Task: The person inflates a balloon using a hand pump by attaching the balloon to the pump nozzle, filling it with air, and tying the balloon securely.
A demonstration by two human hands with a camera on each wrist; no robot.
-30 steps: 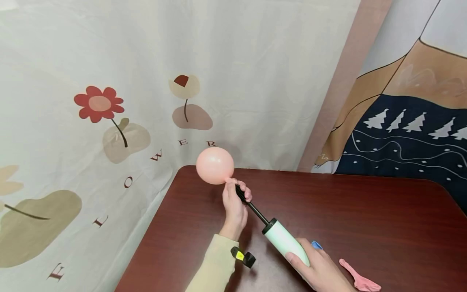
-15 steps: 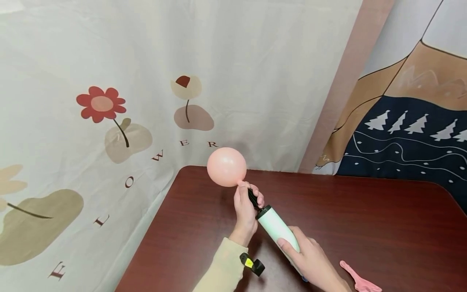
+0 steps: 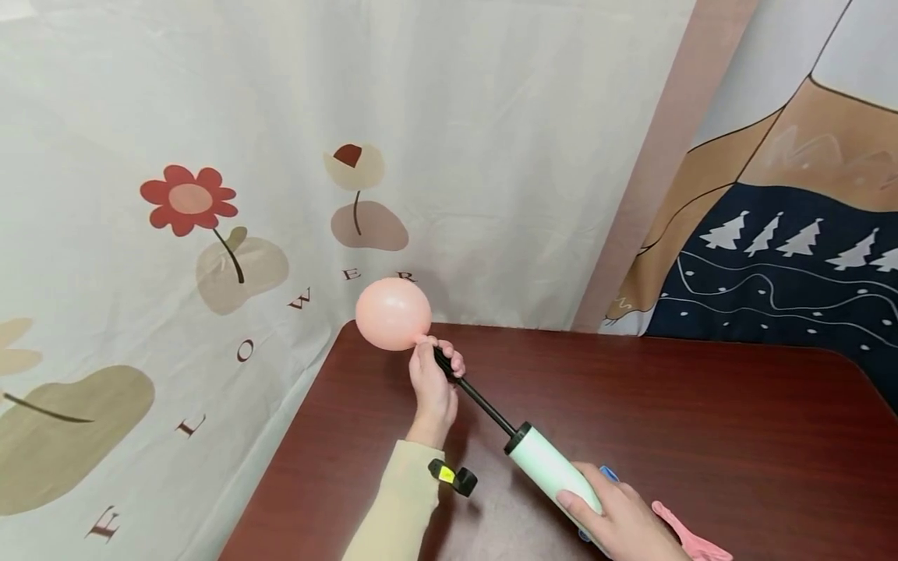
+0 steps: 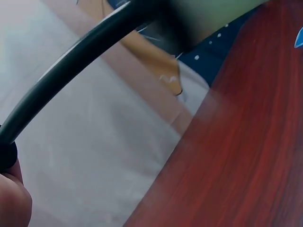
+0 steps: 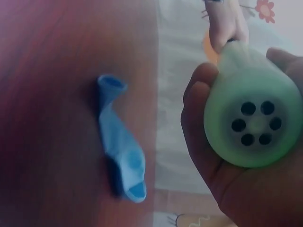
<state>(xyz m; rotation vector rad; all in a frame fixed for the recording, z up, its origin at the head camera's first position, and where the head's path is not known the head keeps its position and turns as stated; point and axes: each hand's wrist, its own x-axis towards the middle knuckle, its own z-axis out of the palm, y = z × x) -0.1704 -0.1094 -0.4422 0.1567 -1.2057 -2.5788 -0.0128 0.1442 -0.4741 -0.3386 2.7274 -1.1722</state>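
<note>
A partly inflated pink balloon (image 3: 393, 314) sits on the nozzle end of a hand pump. My left hand (image 3: 431, 382) grips the pump's black end, with the thumb at the balloon's neck. From there a black rod (image 3: 489, 407) runs down to the mint-green pump barrel (image 3: 550, 471), drawn well out of it. My right hand (image 3: 620, 518) is wrapped around the barrel's lower part. In the right wrist view the barrel's end cap (image 5: 255, 124) shows a ring of several holes, with fingers curled about it. The nozzle itself is hidden inside the balloon and hand.
A limp blue balloon (image 5: 123, 142) lies on the dark red table (image 3: 737, 421) beside my right hand. Further right is a limp pink balloon (image 3: 691, 534). Behind the table's far edge hangs a printed curtain (image 3: 505, 156). A black band with a camera (image 3: 452, 477) sits on the left wrist.
The barrel slid up against my left hand half a second ago and is now pulled back, baring the rod. Left hand and balloon moved right, then back left; the balloon looks slightly bigger.
</note>
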